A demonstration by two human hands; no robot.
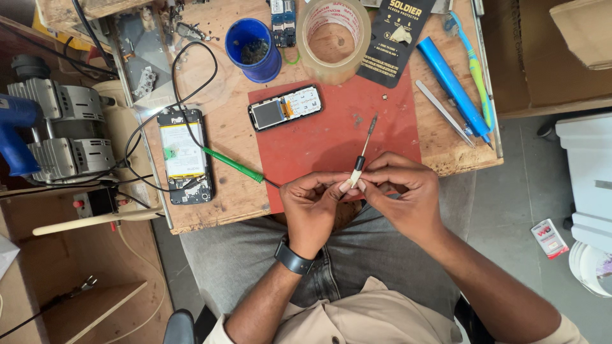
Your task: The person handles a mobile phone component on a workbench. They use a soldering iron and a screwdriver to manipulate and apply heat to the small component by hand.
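Nearest, the left hand [313,202] and right hand [398,188] meet over the lap, both pinching a small screwdriver [362,153] whose tip points away over the red mat [331,137]. Farther off lies a black rectangular package [395,38] with a yellow label, right of a tape roll [336,39].

A beige shirt [357,318] is worn, its short sleeves ending above the elbows, so both forearms are left bare. A black watch [294,258] with a broad, smooth band is strapped around the left wrist. The legs are covered by grey jeans [357,248], with stitched seams seen at the waist.
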